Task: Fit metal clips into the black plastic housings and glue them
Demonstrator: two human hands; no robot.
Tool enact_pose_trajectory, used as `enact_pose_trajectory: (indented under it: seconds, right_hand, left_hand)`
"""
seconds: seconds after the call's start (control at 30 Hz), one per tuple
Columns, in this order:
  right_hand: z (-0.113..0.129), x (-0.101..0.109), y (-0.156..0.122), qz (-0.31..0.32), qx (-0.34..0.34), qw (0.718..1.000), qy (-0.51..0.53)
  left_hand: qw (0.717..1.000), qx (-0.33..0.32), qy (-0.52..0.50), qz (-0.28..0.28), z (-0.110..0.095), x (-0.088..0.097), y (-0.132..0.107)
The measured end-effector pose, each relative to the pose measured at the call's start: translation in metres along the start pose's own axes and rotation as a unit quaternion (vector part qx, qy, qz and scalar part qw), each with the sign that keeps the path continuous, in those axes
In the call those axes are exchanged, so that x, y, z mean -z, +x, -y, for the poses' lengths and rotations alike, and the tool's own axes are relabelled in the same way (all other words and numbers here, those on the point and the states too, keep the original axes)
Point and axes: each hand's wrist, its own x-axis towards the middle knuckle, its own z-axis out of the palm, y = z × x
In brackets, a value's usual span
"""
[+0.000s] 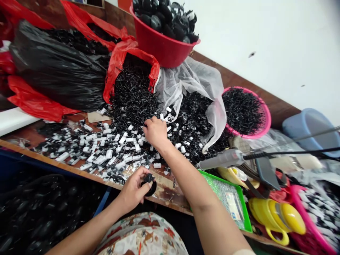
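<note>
Near the front edge of the bench, my left hand (135, 189) is closed around a round black plastic part (151, 187), with a smaller black piece on top of it under my thumb. My right hand (155, 132) reaches to the pile of thin black plastic pieces (132, 95). Its fingers are curled down at the pile, and their tips are hidden, so I cannot see what they pinch. Many small white and black plastic parts (122, 140) lie scattered just left of my right hand. To its right, more small black parts (195, 113) spill from a clear plastic bag (196, 76).
A red basin (164, 46) of black parts stands at the back. On the right are a pink basket (267, 117), a grey electric screwdriver (223, 160), a green tray (247, 216) of small screws, a yellow mug (276, 216) and a blue bucket (300, 124). Black bag (58, 71) lies left.
</note>
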Motion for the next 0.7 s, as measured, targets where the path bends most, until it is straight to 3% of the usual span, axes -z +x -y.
enact_pose_trajectory:
  seconds: [0.13,0.23,0.3,0.33,0.47,0.53,0.6,0.7]
  right_hand:
    - [-0.002,-0.001,0.014,0.030,-0.010,0.999,0.026]
    - [-0.026,0.012,0.003,-0.047,-0.059,0.983,0.167]
    - [-0.046,0.021,-0.017,-0.088,-0.113,0.947,0.288]
    - [-0.054,0.024,-0.031,-0.077,-0.149,0.919,0.357]
    - [-0.058,0.023,-0.103,-0.004,-0.267,0.760,0.592]
    - [-0.046,0.019,-0.136,0.006,-0.290,0.705,0.647]
    - [-0.033,0.015,-0.163,0.008,-0.304,0.679,0.668]
    - [-0.018,0.008,-0.190,0.026,-0.303,0.683,0.664]
  left_hand:
    - [1.000,-0.006,0.000,0.001,0.000,0.002,-0.001]
    - [1.000,-0.002,-0.021,0.004,-0.001,0.003,-0.001]
    - [0.999,0.000,-0.034,0.006,-0.002,0.004,0.000]
    - [0.999,0.001,-0.040,0.005,-0.004,0.004,0.000]
    - [0.998,0.020,-0.058,-0.012,-0.015,0.001,0.000]
    - [0.997,0.027,-0.064,-0.018,-0.021,-0.001,-0.002]
    - [0.997,0.027,-0.072,-0.014,-0.025,-0.004,-0.004]
    - [0.997,0.027,-0.073,-0.006,-0.030,-0.011,-0.008]
